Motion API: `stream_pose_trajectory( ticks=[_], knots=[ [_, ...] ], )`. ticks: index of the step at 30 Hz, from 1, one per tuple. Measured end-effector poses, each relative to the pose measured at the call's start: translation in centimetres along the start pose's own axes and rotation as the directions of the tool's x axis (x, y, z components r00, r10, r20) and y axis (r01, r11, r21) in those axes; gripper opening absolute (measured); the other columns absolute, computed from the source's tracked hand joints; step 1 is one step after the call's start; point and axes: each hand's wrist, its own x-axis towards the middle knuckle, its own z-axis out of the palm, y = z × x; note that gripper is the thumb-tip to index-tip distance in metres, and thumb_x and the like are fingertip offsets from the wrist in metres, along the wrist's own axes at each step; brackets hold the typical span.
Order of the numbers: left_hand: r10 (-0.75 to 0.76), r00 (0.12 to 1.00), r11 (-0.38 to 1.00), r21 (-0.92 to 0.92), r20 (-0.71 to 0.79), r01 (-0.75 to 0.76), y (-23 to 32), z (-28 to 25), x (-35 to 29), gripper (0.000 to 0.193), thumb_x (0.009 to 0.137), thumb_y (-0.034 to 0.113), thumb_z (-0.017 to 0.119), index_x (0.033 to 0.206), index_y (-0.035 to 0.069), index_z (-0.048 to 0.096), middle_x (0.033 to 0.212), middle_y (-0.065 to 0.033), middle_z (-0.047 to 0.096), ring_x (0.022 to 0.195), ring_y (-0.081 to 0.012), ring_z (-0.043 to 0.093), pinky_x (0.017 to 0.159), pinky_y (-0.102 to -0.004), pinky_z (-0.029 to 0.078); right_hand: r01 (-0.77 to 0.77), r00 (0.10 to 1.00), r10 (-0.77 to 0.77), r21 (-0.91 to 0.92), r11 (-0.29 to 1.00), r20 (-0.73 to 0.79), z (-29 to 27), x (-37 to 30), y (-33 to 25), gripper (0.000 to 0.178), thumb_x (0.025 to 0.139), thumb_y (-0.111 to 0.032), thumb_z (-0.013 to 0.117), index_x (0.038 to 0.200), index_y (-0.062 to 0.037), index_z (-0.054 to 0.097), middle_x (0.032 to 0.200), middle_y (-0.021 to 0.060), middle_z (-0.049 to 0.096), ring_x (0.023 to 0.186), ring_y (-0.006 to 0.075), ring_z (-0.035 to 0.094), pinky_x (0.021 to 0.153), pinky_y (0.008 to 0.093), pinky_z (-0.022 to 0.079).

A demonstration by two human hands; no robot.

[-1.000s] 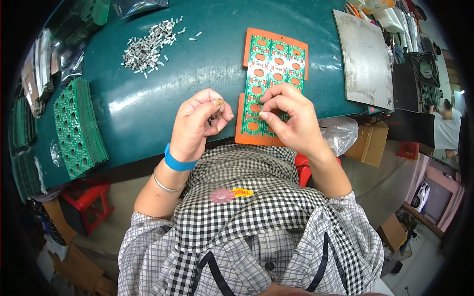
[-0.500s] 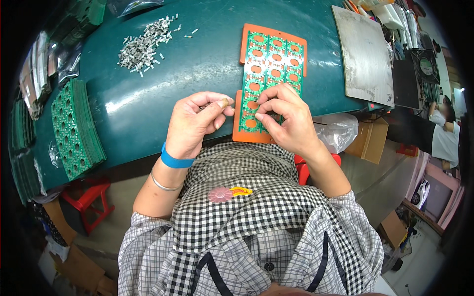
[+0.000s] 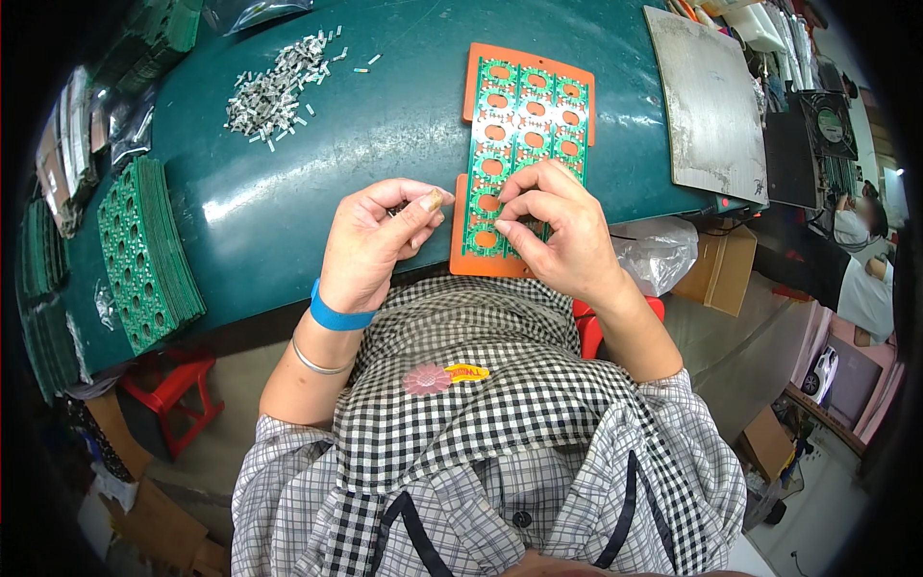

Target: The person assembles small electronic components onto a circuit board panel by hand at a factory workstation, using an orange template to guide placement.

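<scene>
A green circuit board panel (image 3: 507,140) with rows of oval openings lies on an orange backing plate (image 3: 469,263) in front of me. My right hand (image 3: 567,231) is over the panel's near right part, its thumb and forefinger drawn together in a pinch. Whatever is between those fingertips is too small to make out. Just left of the plate, my left hand (image 3: 380,236) is curled closed, thumb against the fingers. Something small and dark shows inside its curl, of a kind I cannot make out. Farther left on the table lies a heap of small silvery parts (image 3: 274,94).
A stack of green circuit board panels (image 3: 144,255) stands at the table's left edge, with more stacks behind it. On the right lies a grey flat board (image 3: 707,101). Below the table edge are a clear plastic bag (image 3: 659,258), a cardboard box (image 3: 723,269) and a red stool (image 3: 178,399).
My left hand's fingertips have drawn back slightly to the left, away from the plate. The right hand keeps its pinch in nearly the same place.
</scene>
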Motion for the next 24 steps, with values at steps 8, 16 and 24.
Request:
stream_pose_trajectory(
  ticks=[8,16,24],
  knots=[
    [0.014,1.0,0.999,0.043,0.027,-0.015,-0.2,0.0,0.0,0.017,0.091,0.015,0.067,0.099,-0.001,0.068,0.074,0.0033,0.058,0.06,-0.0009,0.043,0.049,-0.0155,0.029,0.085,0.995,-0.088,-0.065,0.994,-0.044,0.6,0.2,0.0,0.012,0.069,0.002,0.073,0.076,-0.0021,0.063,0.089,0.0067,0.059,0.084,0.0241,0.058,0.071,0.034,0.048],
    [-0.004,1.0,0.995,0.096,0.024,0.001,-0.4,0.1,-0.1,0.018,0.091,0.009,0.065,0.104,-0.002,0.067,0.081,0.0013,0.062,0.063,-0.0006,0.044,0.053,-0.0165,0.034,0.199,0.98,-0.196,-0.148,0.969,0.037,0.6,0.2,-0.2,0.015,0.067,0.0,0.074,0.077,-0.0015,0.063,0.087,0.0071,0.059,0.082,0.0249,0.059,0.07,0.0359,0.05],
    [0.086,0.995,0.967,0.237,0.052,-0.096,-0.8,1.4,-0.3,0.016,0.092,0.006,0.062,0.107,0.0,0.066,0.081,0.0014,0.062,0.064,-0.0004,0.046,0.053,-0.0152,0.033,0.078,0.996,-0.075,0.075,0.994,-0.043,-0.8,1.2,-1.1,0.022,0.068,-0.003,0.078,0.088,-0.0037,0.069,0.091,0.0068,0.063,0.085,0.0215,0.063,0.069,0.0314,0.052]
  ],
)
